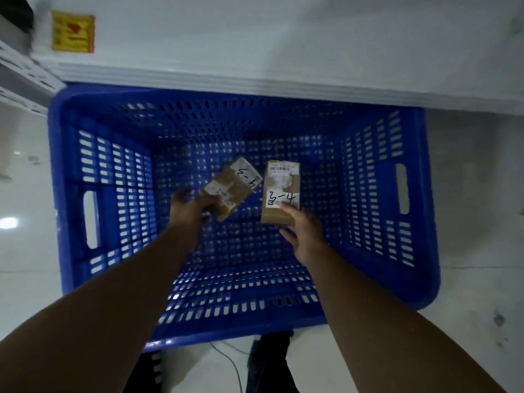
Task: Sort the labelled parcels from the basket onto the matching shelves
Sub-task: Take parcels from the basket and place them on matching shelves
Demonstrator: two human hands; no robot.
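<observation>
I look down into a big blue slotted basket (113,171) on the floor. My left hand (188,209) grips the near end of a small brown cardboard parcel (236,184), tilted, with handwritten digits on its white label. My right hand (302,231) holds the near end of a second brown parcel (280,191), thumb on top of it; its label reads 3-4. Both parcels are low inside the basket, side by side and slightly apart. No other parcel shows in the basket.
A white shelf unit (283,52) runs along the basket's far side, with a yellow sticker (73,32) at its left. Pale glossy floor (25,222) surrounds the basket. My dark trouser legs (269,361) and a thin cable (232,361) lie at the near edge.
</observation>
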